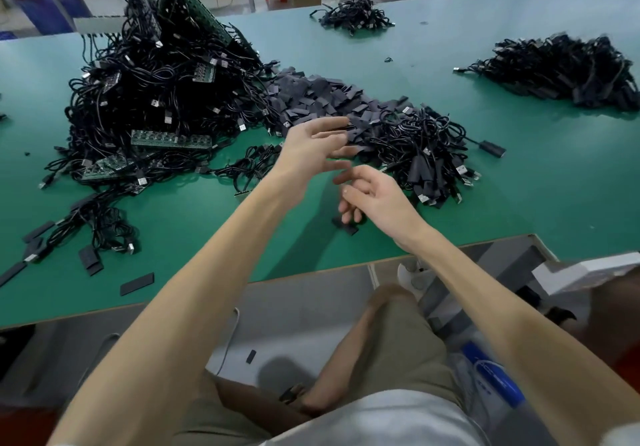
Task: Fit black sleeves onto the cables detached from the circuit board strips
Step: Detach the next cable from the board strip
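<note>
Green matting covers the long worktop point(519, 203), with a factory floor of crates and a red stool behind it. At the left stands a tall tangle of cables point(138, 99) that are plugged into circuit board strips point(166, 139). In the middle lies a spread of black sleeves point(318, 96), and just right of it a heap of detached cables point(415, 144), some of which seem to wear a sleeve already. Far right, well apart, is a neater stack point(561, 68), which looks like finished work.

The person's hands are close together over the bare mat in front of the sleeves. The left hand point(311, 148) reaches forward with fingers stretched, its tips at the near edge of the sleeve pile. A dark sliver shows among the fingers, but with the blur I cannot tell whether it is held. The right hand point(374, 196) hangs loosely curled and holds nothing, just above a lone sleeve point(348, 227) lying flat on the mat.

To my eye this is a between-pieces moment, the fetching of the next sleeve and cable. The next move calls for a clean pinch on one sleeve only. A free cable end then has to be lined up with the sleeve's mouth.
</note>
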Demonstrator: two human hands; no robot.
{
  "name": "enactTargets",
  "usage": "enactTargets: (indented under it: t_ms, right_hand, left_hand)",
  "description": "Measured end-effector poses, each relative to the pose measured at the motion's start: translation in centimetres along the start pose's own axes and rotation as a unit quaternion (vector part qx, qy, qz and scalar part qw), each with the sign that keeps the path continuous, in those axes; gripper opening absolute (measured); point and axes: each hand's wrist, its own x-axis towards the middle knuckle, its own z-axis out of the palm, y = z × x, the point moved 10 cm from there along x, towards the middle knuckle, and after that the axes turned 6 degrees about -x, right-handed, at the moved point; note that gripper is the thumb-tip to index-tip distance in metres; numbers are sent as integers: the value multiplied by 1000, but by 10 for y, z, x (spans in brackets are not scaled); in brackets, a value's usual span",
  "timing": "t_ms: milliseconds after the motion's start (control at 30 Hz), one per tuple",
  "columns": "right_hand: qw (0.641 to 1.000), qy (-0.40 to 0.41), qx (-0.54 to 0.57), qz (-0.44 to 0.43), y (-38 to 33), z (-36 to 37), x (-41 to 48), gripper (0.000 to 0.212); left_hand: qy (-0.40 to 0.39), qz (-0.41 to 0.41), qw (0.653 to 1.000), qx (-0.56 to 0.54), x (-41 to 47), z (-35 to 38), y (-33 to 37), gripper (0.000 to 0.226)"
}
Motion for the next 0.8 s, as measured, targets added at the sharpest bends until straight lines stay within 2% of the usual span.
enactTargets:
  t_ms: [100, 167, 233, 367, 400, 467, 633, 733, 800]
  right_hand:
    - [1000, -3, -9, -9, -1, 0, 0, 14]
    - [1000, -4, -16, -12, -1, -1, 0, 15]
    - [1000, -4, -20, -15, 0, 0, 1, 14]
    - [999, -7, -25, -21, 0, -1, 2, 14]
    - [999, -7, -26, -21, 0, -2, 2, 14]
    - [999, -7, -28, -21, 2, -2, 3, 13]
    - [999, -6, -39, -20, 4, -3, 3, 12]
    - [996, -11, -74, -38, 2, 0, 3, 15]
    - [992, -20, -107, -62, -3, 5, 2, 21]
  left_hand:
    - [25, 76, 979, 190, -13, -37, 17, 27]
    - [39, 105, 928, 356, -21, -57, 26, 23]
    - [36, 86, 877, 472, -28, -79, 26, 21]
    - [10, -33, 799, 600, -41, -123, 9, 49]
    - [0, -41, 792, 609, -42, -128, 5, 51]
    - [-4, -23, 808, 589, -44, -130, 0, 45]
    - [21, 58, 850, 523, -48, -116, -5, 12]
    - [-8, 64, 902, 426, -50, -95, -13, 10]
    - [-23, 82, 911, 404, -52, -79, -15, 14]
